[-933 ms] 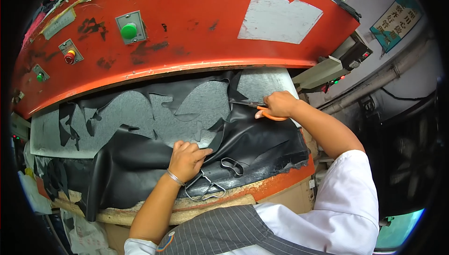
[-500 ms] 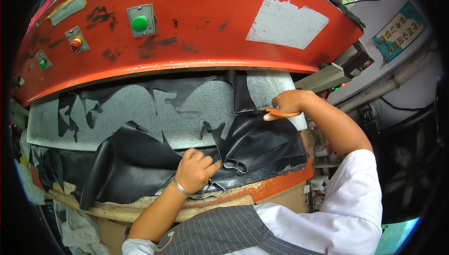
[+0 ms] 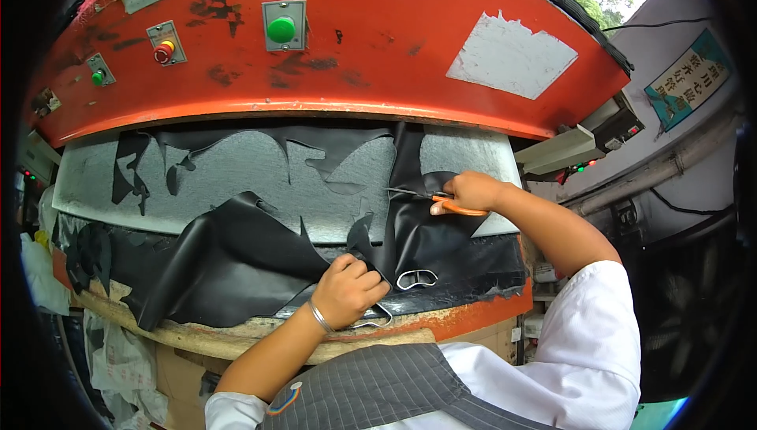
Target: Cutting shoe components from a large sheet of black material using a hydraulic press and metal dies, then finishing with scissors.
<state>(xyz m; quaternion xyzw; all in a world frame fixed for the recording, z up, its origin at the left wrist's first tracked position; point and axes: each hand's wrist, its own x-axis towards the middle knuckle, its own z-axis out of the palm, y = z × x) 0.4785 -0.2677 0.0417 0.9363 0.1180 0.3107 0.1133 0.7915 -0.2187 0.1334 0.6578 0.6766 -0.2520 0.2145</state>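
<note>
My right hand (image 3: 471, 192) is closed round orange-handled scissors (image 3: 457, 208). Their blades point left and lie across a narrow strip of a thin black leather-like sheet (image 3: 229, 272). My left hand (image 3: 351, 292), with a silver bangle at the wrist, grips a bunched edge of that sheet near the front of the bench. The sheet has curved cut-outs and drapes from the metal plate over the front edge. A looped metal-strip cutting die (image 3: 416, 279) lies just right of my left hand; another die (image 3: 377, 320) is partly hidden under that hand.
A red press beam (image 3: 371, 59) with a green button (image 3: 281, 30) and a red stop knob (image 3: 164, 52) spans the far side. Below it lies a grey metal plate (image 3: 229, 174). Plastic bags (image 3: 118, 359) hang at lower left. A fan (image 3: 682, 312) stands at right.
My right hand has moved the scissors leftward, and their blades now cross the strip. My left hand still grips the sheet. The whole view has shifted slightly.
</note>
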